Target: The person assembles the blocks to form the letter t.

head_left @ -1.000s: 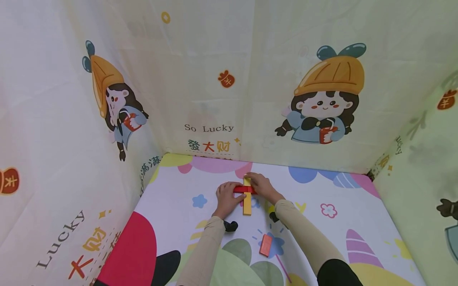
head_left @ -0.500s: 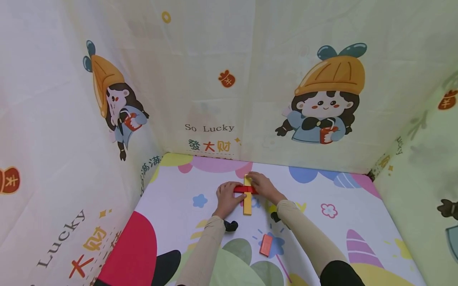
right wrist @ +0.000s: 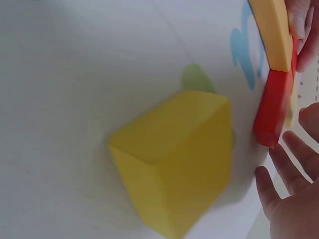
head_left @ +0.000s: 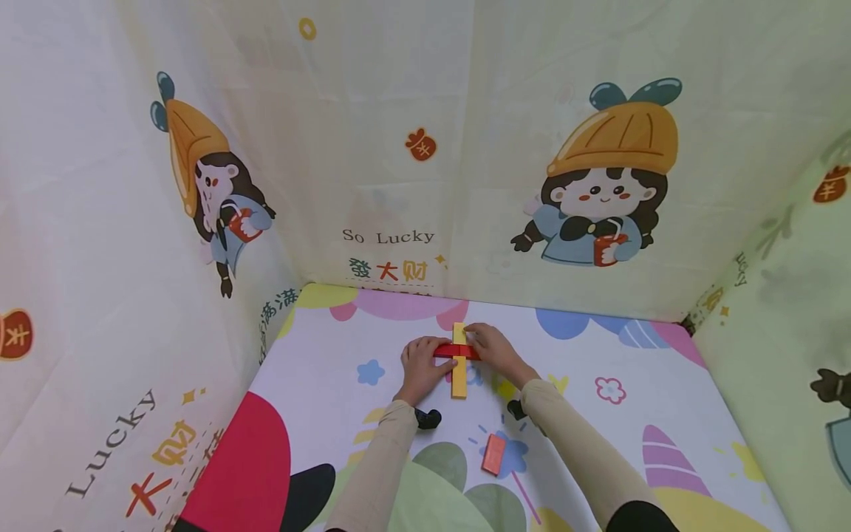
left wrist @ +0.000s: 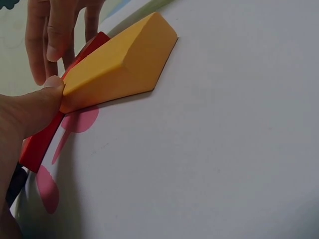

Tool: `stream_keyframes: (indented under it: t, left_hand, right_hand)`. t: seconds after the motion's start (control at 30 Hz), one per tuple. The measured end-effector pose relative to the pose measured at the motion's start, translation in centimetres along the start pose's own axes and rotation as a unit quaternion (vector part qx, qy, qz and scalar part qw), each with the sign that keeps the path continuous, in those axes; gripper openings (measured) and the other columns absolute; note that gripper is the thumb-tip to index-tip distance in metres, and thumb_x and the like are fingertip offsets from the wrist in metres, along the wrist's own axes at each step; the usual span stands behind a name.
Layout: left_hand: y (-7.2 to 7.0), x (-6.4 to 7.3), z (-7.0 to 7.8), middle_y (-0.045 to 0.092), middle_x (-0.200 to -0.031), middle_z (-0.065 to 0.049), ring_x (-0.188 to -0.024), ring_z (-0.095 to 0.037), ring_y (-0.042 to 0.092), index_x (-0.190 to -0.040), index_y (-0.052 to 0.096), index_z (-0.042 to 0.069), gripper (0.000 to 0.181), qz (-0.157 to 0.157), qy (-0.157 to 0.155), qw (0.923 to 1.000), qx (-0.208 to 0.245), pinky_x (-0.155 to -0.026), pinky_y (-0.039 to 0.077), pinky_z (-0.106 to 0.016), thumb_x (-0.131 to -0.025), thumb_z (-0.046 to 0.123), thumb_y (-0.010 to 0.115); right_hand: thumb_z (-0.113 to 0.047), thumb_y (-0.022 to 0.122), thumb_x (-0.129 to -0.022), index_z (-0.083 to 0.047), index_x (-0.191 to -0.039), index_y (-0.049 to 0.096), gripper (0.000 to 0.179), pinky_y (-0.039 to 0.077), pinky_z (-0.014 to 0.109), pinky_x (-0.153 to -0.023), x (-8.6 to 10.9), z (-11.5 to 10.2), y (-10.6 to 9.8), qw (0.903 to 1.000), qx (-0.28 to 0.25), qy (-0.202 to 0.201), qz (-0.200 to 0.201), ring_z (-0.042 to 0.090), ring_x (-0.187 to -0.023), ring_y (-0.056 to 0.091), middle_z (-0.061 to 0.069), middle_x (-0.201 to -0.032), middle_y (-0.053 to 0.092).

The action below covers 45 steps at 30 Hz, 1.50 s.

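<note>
Orange [head_left: 459,383], yellow [head_left: 459,332] and red blocks [head_left: 444,351] form a cross on the tabletop in the head view. My left hand [head_left: 420,366] grips the left red block, its thumb [left wrist: 47,92] against the inner end of the orange block [left wrist: 117,62]. At the cross's right side is my right hand [head_left: 495,352]; in the right wrist view its fingers [right wrist: 294,164] are spread, with fingertips right at the end of the right red block [right wrist: 274,109]. A larger-looking yellow block [right wrist: 174,159] lies under that wrist.
A salmon-red block [head_left: 493,454] lies nearer the body, between the forearms. The white tabletop [head_left: 585,451] has printed coloured shapes. Patterned cloth walls [head_left: 485,177] rise at the back and both sides.
My right hand has drawn slightly right and toward me, off the far yellow block, uncovering more of it. The left hand and the cross stay in place.
</note>
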<state>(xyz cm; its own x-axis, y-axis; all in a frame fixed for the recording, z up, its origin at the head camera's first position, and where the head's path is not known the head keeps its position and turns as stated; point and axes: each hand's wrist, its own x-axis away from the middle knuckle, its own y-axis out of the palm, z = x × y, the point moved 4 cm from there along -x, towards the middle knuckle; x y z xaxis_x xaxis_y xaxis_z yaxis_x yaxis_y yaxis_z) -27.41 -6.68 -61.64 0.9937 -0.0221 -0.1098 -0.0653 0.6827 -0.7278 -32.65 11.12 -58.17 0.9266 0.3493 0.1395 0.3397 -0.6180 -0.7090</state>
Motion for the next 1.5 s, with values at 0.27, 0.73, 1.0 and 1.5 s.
stream_keyframes:
  t: [0.27,0.73,1.0,1.5]
  left_hand:
    - [0.0,0.0,-0.2,0.058,-0.141,-0.005,-0.139,-0.030,0.040,-0.140,0.066,0.027,0.050,-0.002,0.012,0.9999,-0.008,-0.121,0.022,-0.062,-0.094,0.044,0.077]
    - [-0.1,0.0,-0.1,0.057,-0.143,-0.007,-0.140,-0.032,0.039,-0.141,0.065,0.027,0.050,-0.006,0.019,0.9998,-0.010,-0.121,0.021,-0.063,-0.095,0.044,0.075]
    - [-0.1,0.0,0.0,0.058,-0.142,-0.006,-0.140,-0.031,0.040,-0.140,0.065,0.027,0.050,-0.006,0.011,0.9999,-0.011,-0.121,0.022,-0.062,-0.095,0.043,0.076]
    - [-0.1,0.0,0.0,0.058,-0.144,-0.005,-0.143,-0.031,0.039,-0.140,0.064,0.028,0.051,-0.014,-0.005,0.9998,-0.011,-0.123,0.021,-0.063,-0.093,0.043,0.078]
  right_hand:
    - [-0.019,0.062,-0.106,-0.015,-0.149,0.057,0.044,0.043,0.057,-0.119,0.1,0.3,0.7,0.9994,0.028,-0.022,-0.005,0.035,-0.145,0.048,0.010,-0.151,0.059]
    - [-0.017,0.062,-0.105,-0.017,-0.146,0.061,0.041,0.047,0.054,-0.115,0.3,0.2,0.8,0.9990,0.042,-0.016,0.004,0.032,-0.139,0.050,0.009,-0.146,0.063]
    - [-0.016,0.062,-0.105,-0.014,-0.145,0.060,0.041,0.048,0.054,-0.114,-0.2,-0.2,0.5,0.9981,0.057,-0.019,0.013,0.033,-0.131,0.053,0.012,-0.140,0.064]
    - [-0.030,0.062,-0.105,-0.018,-0.153,0.051,0.051,0.035,0.069,-0.117,-2.0,-0.7,0.3,0.9932,0.116,-0.010,0.009,0.042,-0.140,0.045,0.012,-0.158,0.051]
